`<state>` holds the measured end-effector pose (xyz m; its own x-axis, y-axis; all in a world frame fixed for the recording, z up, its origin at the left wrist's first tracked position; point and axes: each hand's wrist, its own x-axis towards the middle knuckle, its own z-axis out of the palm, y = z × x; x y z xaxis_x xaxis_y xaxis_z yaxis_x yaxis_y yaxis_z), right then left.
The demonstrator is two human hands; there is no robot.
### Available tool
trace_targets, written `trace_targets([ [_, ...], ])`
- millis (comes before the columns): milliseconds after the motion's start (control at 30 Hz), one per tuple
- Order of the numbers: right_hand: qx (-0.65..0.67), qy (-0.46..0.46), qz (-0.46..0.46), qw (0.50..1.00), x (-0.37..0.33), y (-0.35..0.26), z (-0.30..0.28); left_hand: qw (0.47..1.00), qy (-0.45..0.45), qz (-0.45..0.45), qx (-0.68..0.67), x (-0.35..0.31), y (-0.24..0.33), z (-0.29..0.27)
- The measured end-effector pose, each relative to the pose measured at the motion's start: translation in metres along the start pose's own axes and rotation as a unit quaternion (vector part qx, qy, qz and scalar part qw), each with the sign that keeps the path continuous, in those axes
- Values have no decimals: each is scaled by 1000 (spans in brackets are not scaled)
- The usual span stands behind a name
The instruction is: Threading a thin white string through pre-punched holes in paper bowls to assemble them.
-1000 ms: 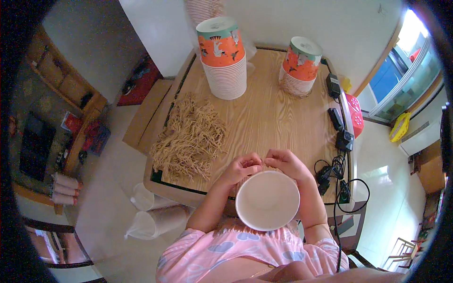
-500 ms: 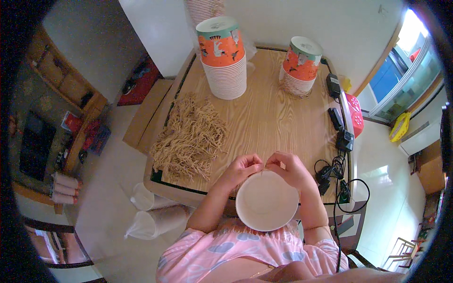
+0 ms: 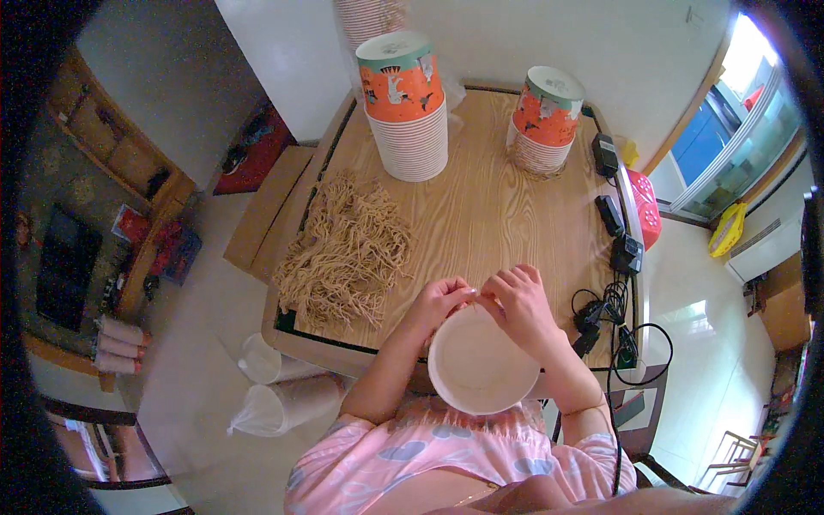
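A round white paper bucket (image 3: 483,369) is tilted with its open mouth toward me, above my lap at the table's near edge. At its far rim, my left hand (image 3: 442,300) is closed in a pinch. My right hand (image 3: 517,305) pinches right beside it, the fingertips nearly meeting. A thin tan cord seems to run between the fingertips, though only a trace shows. Left of my hands lies a loose heap of tan cords (image 3: 348,257). The bucket's outer wall is mostly hidden.
Upside-down orange and green paper buckets form a tall stack (image 3: 410,129) and a shorter stack (image 3: 547,120) on the wooden table (image 3: 481,215). Black adapters (image 3: 627,255) and tangled cables (image 3: 611,305) line the right edge. Bagged bucket stacks (image 3: 287,403) lie on the floor at left.
My right hand has risen slightly and turned over the rim, its fingers now more bunched. My left hand has barely shifted, and the bucket has moved up a little.
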<state>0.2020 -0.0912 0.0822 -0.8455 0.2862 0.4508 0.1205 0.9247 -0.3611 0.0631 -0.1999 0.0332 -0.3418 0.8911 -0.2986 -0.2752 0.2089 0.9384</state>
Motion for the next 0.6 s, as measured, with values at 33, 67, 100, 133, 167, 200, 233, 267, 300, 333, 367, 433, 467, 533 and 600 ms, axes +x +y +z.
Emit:
trace_targets([
  [33,-20,-13,-6,1000,1,0,0,1000,5,4,3,1,-1,1],
  [67,-20,-12,-7,1000,2,0,0,1000,5,5,3,4,-5,0],
  [100,-23,-13,-10,1000,3,0,0,1000,-3,13,-9,6,-9,-1],
  [133,-26,-15,-13,999,4,-1,1,999,-12,22,-21,8,-11,-3],
  [167,-26,-14,-15,999,5,-2,0,999,-10,23,-21,9,-14,-4],
  [200,-28,-14,-15,999,5,-3,-1,999,-16,21,-33,8,-11,-3],
  [233,-30,-14,-16,999,6,-4,-2,999,-21,20,-44,7,-8,-1],
  [267,-30,-14,-15,999,6,-4,-2,999,-21,19,-44,5,-4,1],
  [300,-27,-13,-17,999,5,-3,-2,992,-13,-14,-124,2,3,5],
  [333,-24,-11,-19,999,5,-3,-1,978,-5,-47,-203,1,6,7],
  [367,-24,-11,-17,1000,5,-2,-1,978,-6,-48,-203,2,5,7],
  [433,-26,-23,-16,999,7,0,-1,971,-54,-49,-230,6,1,1],
  [467,-25,-22,-17,999,7,2,0,971,-53,-49,-229,8,-3,-3],
  [533,1,-22,-16,1000,7,8,3,970,-76,-35,-226,13,-9,-9],
  [600,14,-41,-7,999,8,12,2,972,-73,-41,-219,16,-13,-11],
])
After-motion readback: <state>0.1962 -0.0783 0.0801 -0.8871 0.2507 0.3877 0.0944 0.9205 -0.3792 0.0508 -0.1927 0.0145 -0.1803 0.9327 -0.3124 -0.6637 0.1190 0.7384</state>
